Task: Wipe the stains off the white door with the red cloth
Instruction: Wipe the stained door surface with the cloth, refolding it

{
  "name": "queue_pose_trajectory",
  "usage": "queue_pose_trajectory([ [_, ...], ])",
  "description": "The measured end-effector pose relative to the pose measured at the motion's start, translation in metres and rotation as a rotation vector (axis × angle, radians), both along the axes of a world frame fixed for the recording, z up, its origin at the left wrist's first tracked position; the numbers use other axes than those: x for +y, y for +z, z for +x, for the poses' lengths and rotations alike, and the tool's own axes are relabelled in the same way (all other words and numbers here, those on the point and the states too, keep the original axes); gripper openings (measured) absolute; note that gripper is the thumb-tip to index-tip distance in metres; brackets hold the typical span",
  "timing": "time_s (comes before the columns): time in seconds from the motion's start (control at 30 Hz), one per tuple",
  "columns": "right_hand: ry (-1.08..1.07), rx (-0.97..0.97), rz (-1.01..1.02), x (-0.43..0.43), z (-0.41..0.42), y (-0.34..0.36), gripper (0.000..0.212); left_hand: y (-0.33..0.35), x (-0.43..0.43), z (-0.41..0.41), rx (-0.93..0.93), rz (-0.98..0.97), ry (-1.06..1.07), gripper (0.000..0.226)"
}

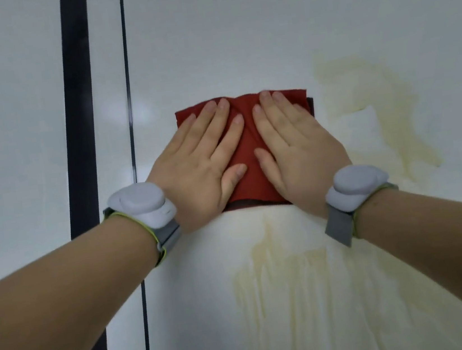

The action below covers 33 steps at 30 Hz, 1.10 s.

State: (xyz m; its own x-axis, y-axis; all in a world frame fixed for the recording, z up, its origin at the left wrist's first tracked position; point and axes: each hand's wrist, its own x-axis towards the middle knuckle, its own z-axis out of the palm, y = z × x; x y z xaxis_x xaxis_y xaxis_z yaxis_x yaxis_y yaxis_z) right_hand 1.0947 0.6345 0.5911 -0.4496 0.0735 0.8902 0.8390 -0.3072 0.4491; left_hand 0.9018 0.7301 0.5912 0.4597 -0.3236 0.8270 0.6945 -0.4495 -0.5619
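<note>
Two flat hands pressing the red cloth to the white door.

The left hand (195, 161) and right hand (297, 148) are lying spread, palms down, pinning the red cloth (244, 143) against the white door (207, 45), likely for even pressure; yellowish stains (290, 278) are showing below and to the right.

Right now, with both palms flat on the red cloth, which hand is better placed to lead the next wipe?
Right, probably. The right hand on the red cloth sits beside the yellowish stain on the white door; the left hand lies farther from it.
</note>
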Motion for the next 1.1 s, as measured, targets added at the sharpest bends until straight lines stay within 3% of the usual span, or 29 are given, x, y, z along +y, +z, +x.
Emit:
queue_pose_trajectory([
  [0.47,-0.072,0.042,-0.008,0.004,-0.009,-0.021,0.061,-0.041,-0.004,0.02,-0.194,-0.098,-0.054,0.065],
  [1.1,-0.033,0.07,-0.095,-0.002,-0.012,-0.108,0.059,-0.128,-0.009,0.016,-0.147,-0.177,-0.067,0.064],
])
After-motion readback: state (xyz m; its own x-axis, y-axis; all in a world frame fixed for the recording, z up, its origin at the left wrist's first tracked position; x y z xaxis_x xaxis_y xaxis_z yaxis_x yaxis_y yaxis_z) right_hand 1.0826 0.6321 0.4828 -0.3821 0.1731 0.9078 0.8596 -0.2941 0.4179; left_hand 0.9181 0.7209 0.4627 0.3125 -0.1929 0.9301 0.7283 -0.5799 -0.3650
